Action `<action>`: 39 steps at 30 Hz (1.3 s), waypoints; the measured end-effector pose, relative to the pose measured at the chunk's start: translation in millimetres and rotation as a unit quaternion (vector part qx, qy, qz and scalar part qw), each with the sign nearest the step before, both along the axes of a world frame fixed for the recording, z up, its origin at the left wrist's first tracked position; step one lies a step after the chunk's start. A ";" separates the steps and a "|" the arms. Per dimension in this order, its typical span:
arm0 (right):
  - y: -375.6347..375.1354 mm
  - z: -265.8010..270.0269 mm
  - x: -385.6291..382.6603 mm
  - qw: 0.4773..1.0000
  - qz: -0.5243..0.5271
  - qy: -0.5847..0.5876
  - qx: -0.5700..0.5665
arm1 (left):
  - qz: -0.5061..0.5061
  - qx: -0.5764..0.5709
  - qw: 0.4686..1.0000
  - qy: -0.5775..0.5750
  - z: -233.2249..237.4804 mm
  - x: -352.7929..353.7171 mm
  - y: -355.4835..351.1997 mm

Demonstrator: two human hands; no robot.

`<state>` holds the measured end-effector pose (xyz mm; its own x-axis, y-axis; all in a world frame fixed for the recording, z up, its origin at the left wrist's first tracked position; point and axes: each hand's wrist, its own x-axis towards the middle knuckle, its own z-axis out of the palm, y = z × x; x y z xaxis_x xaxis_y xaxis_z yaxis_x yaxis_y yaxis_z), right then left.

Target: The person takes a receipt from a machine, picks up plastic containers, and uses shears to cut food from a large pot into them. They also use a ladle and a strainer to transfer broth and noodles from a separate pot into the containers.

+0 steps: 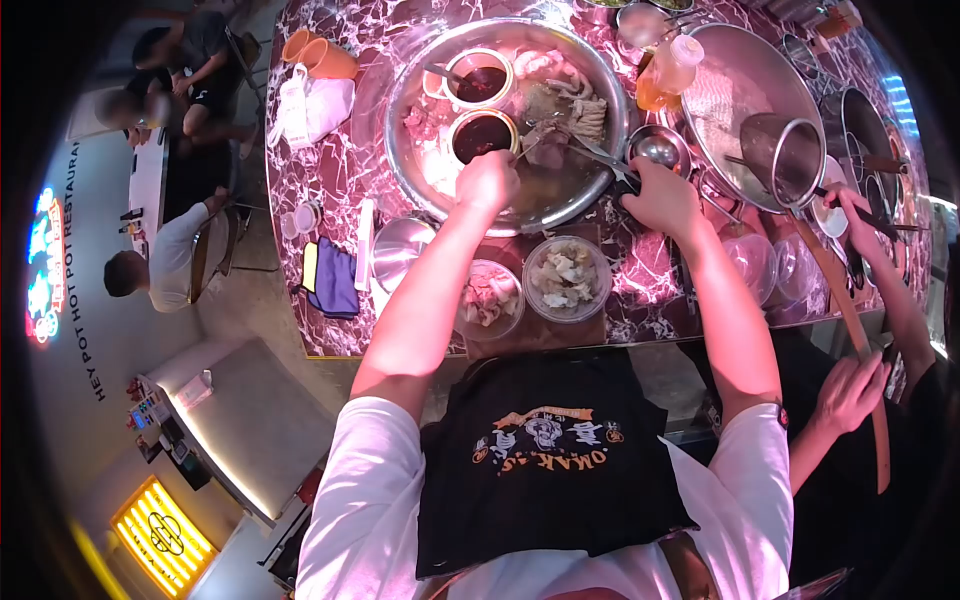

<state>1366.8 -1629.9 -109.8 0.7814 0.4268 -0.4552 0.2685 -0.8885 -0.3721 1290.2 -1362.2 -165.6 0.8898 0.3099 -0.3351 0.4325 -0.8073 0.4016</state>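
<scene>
My right hand [660,203] is closed around the dark handles of a pair of scissors [601,157]. Their metal blades point left over a large round steel tray [412,190], at a piece of meat [546,150]. My left hand [488,182] is closed above the tray's near side; something thin runs from its fingers toward that meat, and I cannot tell what it is. Just beyond this hand stands a bowl of dark sauce [482,136]. Behind it is a second sauce bowl [481,82] with a spoon in it. Pale folded tripe [588,118] lies right of the meat.
Two tubs of cut food, a left tub [490,298] and a right tub [567,275], stand at the near edge. On the right are a big steel pot [715,75], a squeeze bottle [678,65] and a co-worker's hands [850,392] holding long-handled tools. Orange cups [328,58] stand far left.
</scene>
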 end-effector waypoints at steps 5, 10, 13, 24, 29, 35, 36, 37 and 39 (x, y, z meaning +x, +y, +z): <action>-6.7 -13.3 -1.7 1.000 0.028 -0.009 -0.005 | -0.036 0.048 0.994 -0.086 24.5 -36.8 7.3; -12.0 -17.1 -16.0 0.999 0.037 -0.036 -0.010 | -0.048 0.065 0.996 0.032 41.4 -33.2 -14.5; -13.5 -16.0 -19.7 0.999 0.039 -0.035 -0.011 | -0.067 0.066 0.993 0.075 41.8 -13.6 -27.2; -5.0 -28.4 -27.7 0.999 0.028 -0.042 -0.001 | -0.077 0.073 0.987 0.120 17.9 42.5 -51.7; 3.2 -20.4 -35.1 0.998 0.039 -0.044 0.001 | 0.034 0.033 0.997 0.063 -6.5 25.8 -43.6; -46.0 0.4 -49.1 0.994 0.009 -0.087 0.070 | 0.044 -0.204 0.967 -0.147 -29.9 -30.2 -16.3; -53.7 0.7 -50.2 0.992 -0.004 -0.094 0.088 | 0.042 -0.211 0.963 -0.161 -28.5 -37.8 -13.1; -56.3 7.3 -50.9 0.992 -0.004 -0.098 0.082 | 0.041 -0.216 0.960 -0.176 -28.4 -45.2 -10.3; -57.8 23.4 -51.9 0.992 -0.001 -0.105 0.073 | 0.056 -0.256 0.952 -0.156 -26.7 -61.0 -6.4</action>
